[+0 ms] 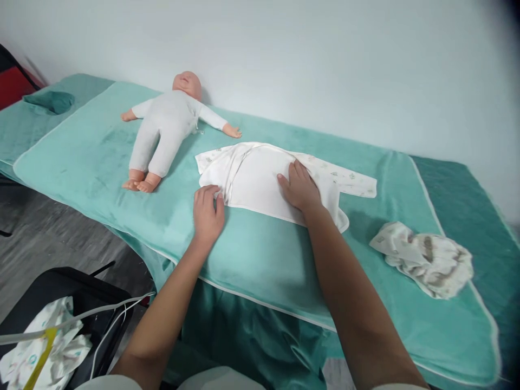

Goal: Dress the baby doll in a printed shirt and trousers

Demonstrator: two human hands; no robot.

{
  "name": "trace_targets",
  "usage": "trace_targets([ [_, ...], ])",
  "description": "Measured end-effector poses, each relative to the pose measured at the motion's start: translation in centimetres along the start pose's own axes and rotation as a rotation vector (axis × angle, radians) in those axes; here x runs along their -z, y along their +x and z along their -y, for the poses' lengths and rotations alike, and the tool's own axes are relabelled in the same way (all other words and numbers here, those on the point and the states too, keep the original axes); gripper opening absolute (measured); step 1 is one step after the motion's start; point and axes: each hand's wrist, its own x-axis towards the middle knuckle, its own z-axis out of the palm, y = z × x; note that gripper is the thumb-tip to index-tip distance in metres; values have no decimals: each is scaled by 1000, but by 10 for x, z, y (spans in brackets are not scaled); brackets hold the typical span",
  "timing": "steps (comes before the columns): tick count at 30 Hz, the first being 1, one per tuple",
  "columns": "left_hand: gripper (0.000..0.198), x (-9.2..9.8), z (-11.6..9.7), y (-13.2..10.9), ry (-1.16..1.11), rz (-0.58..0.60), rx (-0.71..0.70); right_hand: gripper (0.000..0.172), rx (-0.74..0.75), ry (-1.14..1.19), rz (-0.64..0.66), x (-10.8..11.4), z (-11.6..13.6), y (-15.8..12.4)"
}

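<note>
A white baby garment (260,176) lies spread on the teal mat (93,157), one sleeve stretched out to the right. My right hand (299,187) rests flat on the garment's middle, fingers stretched out. My left hand (207,211) sits at the garment's lower left corner, its fingers curled onto the folded edge of the cloth. A baby doll (166,127) in a white suit lies on its back up and to the left of the garment, clear of both hands.
A crumpled patterned cloth (424,257) lies on the mat at the right. A small teal bundle (51,101) sits at the far left end. Below left, a black stand (87,295) holds printed cloth (46,346) and white cables. A pale wall runs behind the bed.
</note>
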Motion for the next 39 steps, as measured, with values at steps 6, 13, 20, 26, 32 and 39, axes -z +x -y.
trace_targets([
  [6, 23, 1, -2, -2, -49, -5, 9, 79, -18, 12, -47, -5, 1, -20],
  [13, 25, 76, 40, 37, 63, -74, -61, 82, 74, 141, -116, -6, 23, -27],
  [20, 56, 156, 149, 108, 108, 122, 265, 89, 201, 424, -165, -20, 167, 123],
  [26, 77, 140, 177, 152, -198, 363, 488, 82, 120, 407, -87, -42, 252, 248],
  [32, 68, 106, 176, 200, -696, 373, 621, 65, 169, 626, 72, -21, 282, 298],
  [39, 54, 85, 162, 211, -1020, 383, 725, 52, 127, 827, 169, 20, 290, 278],
])
